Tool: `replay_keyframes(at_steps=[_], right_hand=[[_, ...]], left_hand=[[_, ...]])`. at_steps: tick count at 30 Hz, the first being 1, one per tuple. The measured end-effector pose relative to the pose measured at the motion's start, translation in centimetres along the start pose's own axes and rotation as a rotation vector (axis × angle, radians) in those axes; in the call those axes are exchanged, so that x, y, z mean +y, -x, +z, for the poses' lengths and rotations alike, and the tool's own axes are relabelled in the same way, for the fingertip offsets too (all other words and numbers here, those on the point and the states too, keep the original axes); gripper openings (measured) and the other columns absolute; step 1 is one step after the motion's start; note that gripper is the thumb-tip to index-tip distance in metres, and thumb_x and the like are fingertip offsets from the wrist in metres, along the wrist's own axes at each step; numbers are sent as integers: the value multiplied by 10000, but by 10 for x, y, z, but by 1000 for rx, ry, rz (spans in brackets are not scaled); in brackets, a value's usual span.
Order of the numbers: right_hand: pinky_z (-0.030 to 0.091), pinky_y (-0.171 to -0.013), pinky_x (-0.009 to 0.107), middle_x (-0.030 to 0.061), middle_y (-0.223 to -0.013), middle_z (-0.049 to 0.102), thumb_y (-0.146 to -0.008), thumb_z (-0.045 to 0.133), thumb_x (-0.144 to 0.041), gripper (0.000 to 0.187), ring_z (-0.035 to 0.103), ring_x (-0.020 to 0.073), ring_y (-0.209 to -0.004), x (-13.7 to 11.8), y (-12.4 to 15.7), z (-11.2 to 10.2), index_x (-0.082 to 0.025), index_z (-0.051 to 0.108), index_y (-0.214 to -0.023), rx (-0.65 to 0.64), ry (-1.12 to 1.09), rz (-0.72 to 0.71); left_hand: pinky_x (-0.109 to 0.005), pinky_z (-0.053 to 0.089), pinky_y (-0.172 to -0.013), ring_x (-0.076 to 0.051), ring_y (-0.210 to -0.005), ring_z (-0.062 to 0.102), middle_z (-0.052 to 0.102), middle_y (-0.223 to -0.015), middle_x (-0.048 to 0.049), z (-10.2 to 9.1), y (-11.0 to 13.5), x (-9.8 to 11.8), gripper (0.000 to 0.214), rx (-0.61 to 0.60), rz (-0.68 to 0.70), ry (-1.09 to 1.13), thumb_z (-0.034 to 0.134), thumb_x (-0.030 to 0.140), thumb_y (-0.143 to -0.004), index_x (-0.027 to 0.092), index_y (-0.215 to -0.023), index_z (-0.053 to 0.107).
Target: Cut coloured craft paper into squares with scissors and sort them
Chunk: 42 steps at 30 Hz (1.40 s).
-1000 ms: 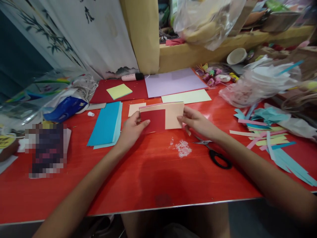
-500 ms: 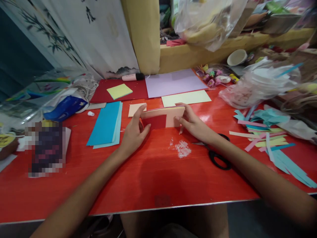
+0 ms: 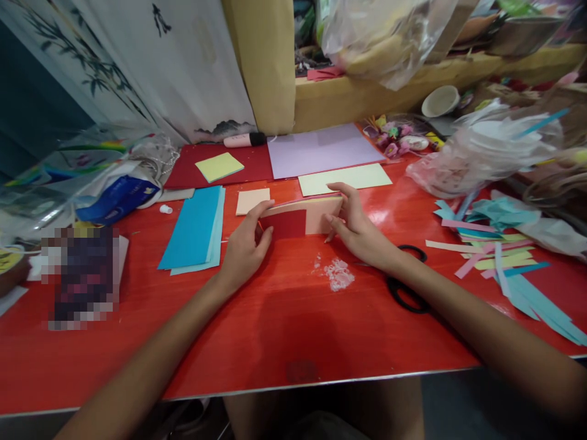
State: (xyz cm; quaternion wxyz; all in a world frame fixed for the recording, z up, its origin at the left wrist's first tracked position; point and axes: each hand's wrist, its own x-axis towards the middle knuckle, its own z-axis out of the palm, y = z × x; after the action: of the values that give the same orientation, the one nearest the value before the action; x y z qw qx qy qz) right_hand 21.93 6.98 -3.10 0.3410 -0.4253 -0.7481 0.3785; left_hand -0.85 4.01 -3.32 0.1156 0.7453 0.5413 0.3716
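A small stack of paper sheets (image 3: 316, 214), peach-coloured with a dark red piece (image 3: 287, 225) at the front, stands on edge on the red table (image 3: 284, 318). My left hand (image 3: 245, 247) pinches the stack's left end, thumb in front and fingers behind. At the right end my right hand (image 3: 360, 229) grips it, fingers curled over the top edge. Black-handled scissors (image 3: 406, 287) lie partly under my right forearm.
A blue paper stack (image 3: 195, 229) lies left, a small peach card (image 3: 252, 200) behind it. Pale yellow (image 3: 343, 178), lilac (image 3: 321, 151) and dark red (image 3: 252, 165) sheets lie at the back. Coloured strips (image 3: 499, 260) and plastic bags (image 3: 481, 153) crowd the right. White residue (image 3: 339, 274) marks the table.
The stack has been tipped up from leaning flat to standing on its long edge. Both hands closed in on its ends, the right hand shifting slightly back over the top edge.
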Motion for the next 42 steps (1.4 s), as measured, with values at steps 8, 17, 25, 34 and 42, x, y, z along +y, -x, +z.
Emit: replay_keyframes(at_steps=[8, 17, 25, 34, 42], right_hand=[[430, -919, 413, 106, -1279, 386, -916, 375, -291, 356, 467, 242, -1096, -1, 1, 2, -243, 280, -1256, 79, 158, -160], [465, -808, 382, 66, -1004, 457, -888, 407, -260, 445, 532, 179, -823, 1, 1, 1, -221, 216, -1288, 58, 131, -101], [454, -863, 392, 75, -1022, 478, -892, 392, -262, 404, 525, 205, -936, 5, -2, 2, -220, 242, -1265, 42, 57, -49], [468, -804, 413, 88, -953, 528, -865, 412, -249, 142, 529, 227, -902, 7, -1, 7, -211, 293, -932, 39, 148, 17], [457, -810, 433, 62, -891, 485, -858, 400, -222, 127, 506, 229, -899, 11, -2, 9, -224, 280, -899, 87, 123, -3]], left_hand=[[-261, 432, -647, -121, -666, 492, 573, -948, -27, 0, 0, 3, 489, -6, -23, 9, 478, 214, -858, 268, -1329, 357], [-241, 371, -554, -122, -617, 481, 445, -682, 29, 2, -3, -6, 273, -23, -152, 191, 496, 279, -851, 236, -1119, 459], [-256, 347, -557, -125, -618, 459, 467, -689, 20, 1, -5, -4, 135, -72, -165, 142, 518, 304, -833, 213, -860, 422], [-258, 330, -546, -124, -607, 446, 450, -667, 24, 2, -5, -7, 167, -89, -173, 148, 538, 310, -818, 213, -824, 402], [-281, 420, -613, -160, -705, 546, 577, -777, -21, 4, -4, -14, 191, -117, -205, 247, 545, 364, -826, 191, -907, 535]])
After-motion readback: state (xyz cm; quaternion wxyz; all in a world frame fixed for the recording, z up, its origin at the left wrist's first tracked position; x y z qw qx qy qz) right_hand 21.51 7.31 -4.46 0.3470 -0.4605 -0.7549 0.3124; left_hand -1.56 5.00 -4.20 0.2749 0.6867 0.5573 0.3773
